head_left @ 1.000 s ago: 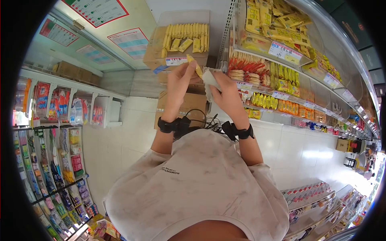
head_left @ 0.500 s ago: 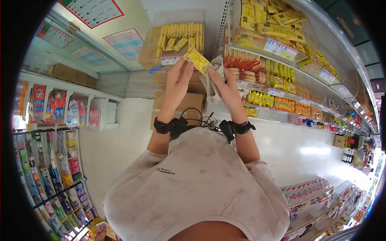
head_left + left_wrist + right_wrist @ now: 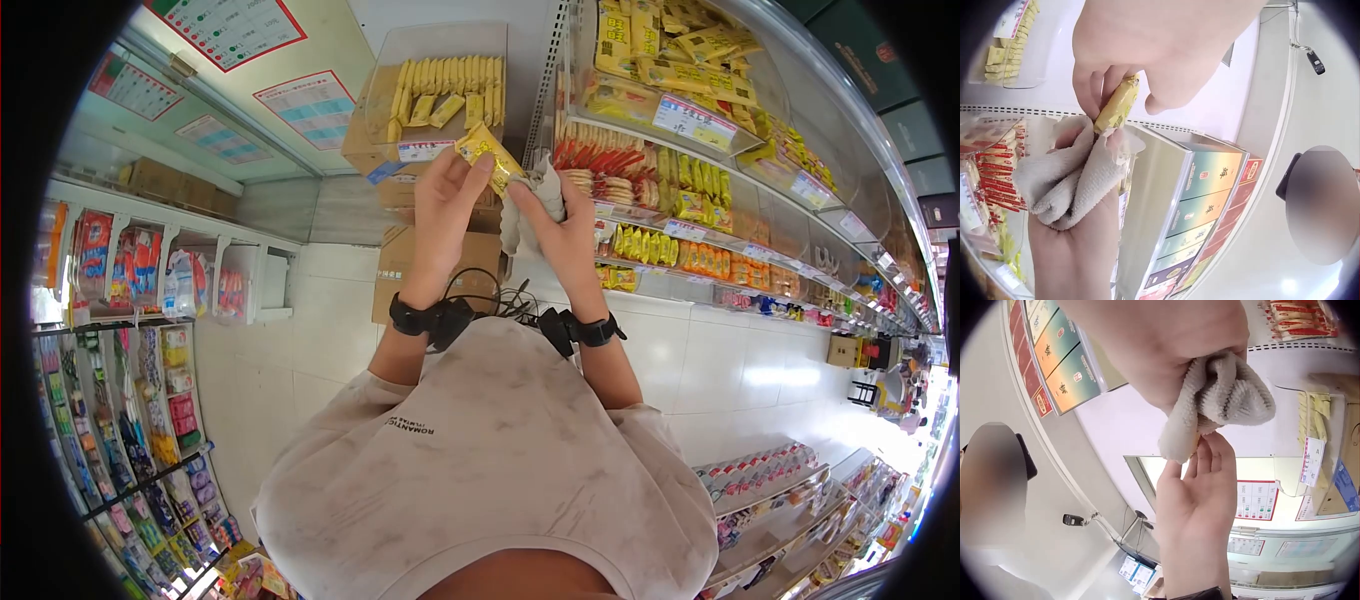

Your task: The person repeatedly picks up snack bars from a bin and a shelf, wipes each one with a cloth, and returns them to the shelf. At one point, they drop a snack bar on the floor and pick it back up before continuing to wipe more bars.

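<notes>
In the head view a yellow snack packet (image 3: pixel 488 143) is held up in front of the chest, its printed broad face turned toward the camera. My left hand (image 3: pixel 443 205) pinches its left end between thumb and fingers. At the other end, my right hand (image 3: pixel 560 225) grips a grey-white towel cloth (image 3: pixel 513 232) bunched around the packet, with the thumb against the packet. Ribbed folds of the cloth (image 3: pixel 1079 178) wrap the packet's lower end in the left wrist view. From the right wrist, the cloth (image 3: pixel 1229 394) hides nearly all of the packet.
Behind the hands stands an open-topped box (image 3: pixel 365 145) of similar yellow packets under a clear cover. Shelves of packaged snacks (image 3: pixel 690 205) run along the right. A cardboard carton (image 3: pixel 395 265) sits below the hands, with black cables (image 3: pixel 490 290) near the waist.
The packet has turned from a narrow side view to showing its broad face. The cloth, first bunched high, now hangs lower beneath the right hand. Both hands keep hold.
</notes>
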